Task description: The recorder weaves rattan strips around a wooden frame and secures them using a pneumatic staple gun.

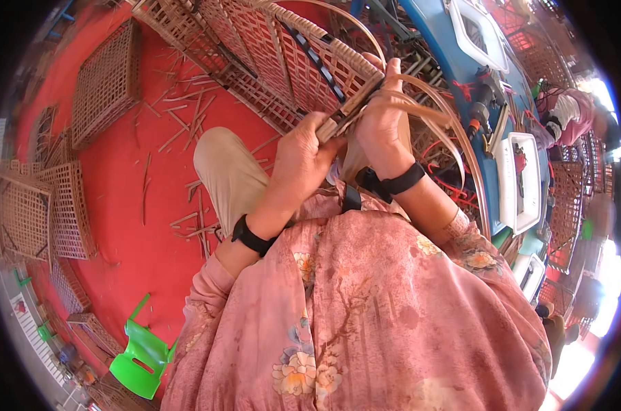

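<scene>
Steadying a woven basket (252,44), seemingly, the left hand (302,149) and right hand (381,122) have fingers (393,70) clamped around its rim (357,103).

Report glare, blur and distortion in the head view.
Head view: white glare washes out patches along the right rim; a flat tan cane strip beside the right hand looks smeared, probably by motion; fisheye distortion curves the long blue table and blacks out the corners; the pink flowered shirt is fairly sharp.
</scene>
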`<state>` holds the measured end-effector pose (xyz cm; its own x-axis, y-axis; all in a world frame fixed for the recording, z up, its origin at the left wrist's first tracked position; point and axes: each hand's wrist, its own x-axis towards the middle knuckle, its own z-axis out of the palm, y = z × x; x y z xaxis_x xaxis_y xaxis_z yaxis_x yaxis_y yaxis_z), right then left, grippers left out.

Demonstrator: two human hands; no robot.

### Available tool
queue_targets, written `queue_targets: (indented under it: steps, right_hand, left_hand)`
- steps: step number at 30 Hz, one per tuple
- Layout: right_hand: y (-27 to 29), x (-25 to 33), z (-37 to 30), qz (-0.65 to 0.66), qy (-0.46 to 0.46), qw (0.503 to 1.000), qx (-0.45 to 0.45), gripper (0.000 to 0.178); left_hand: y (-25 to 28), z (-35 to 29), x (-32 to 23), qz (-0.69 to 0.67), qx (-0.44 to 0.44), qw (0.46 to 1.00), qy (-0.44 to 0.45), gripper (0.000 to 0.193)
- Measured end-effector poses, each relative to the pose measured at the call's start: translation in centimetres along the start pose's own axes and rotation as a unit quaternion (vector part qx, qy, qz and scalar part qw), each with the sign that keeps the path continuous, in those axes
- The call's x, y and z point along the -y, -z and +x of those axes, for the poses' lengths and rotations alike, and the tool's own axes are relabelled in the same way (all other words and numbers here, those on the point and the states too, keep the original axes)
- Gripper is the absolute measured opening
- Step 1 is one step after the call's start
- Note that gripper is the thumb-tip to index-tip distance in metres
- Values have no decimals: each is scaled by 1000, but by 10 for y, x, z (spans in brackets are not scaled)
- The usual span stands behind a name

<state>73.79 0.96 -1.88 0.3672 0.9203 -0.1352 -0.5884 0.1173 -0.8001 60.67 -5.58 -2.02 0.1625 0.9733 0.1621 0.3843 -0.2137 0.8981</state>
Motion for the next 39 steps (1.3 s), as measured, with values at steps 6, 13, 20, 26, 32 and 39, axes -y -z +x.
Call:
queue_targets:
  steps: [6,13,20,26,32,39]
  right_hand:
    - [-7,-12,-7,-47,7,997,64,53]
    - [55,-2,-50,-122,-56,985,108,42]
    - [26,34,-106,-285,20,923,257,22]
    - [-12,46,-98,-408,353,767,346,11]
    - [-22,29,-97,-224,94,884,399,18]
    - [-40,12,-110,-96,-70,919,376,20]
  left_hand:
    - [33,-5,16,19,-25,999,-17,25]
    - [35,-27,26,-18,-28,999,32,23]
    - [57,-30,31,-202,100,972,59,34]
    - [70,-31,35,-315,174,928,100,50]
    - [37,-15,37,-498,71,858,104,65]
    - [19,-5,57,-445,-44,894,13,50]
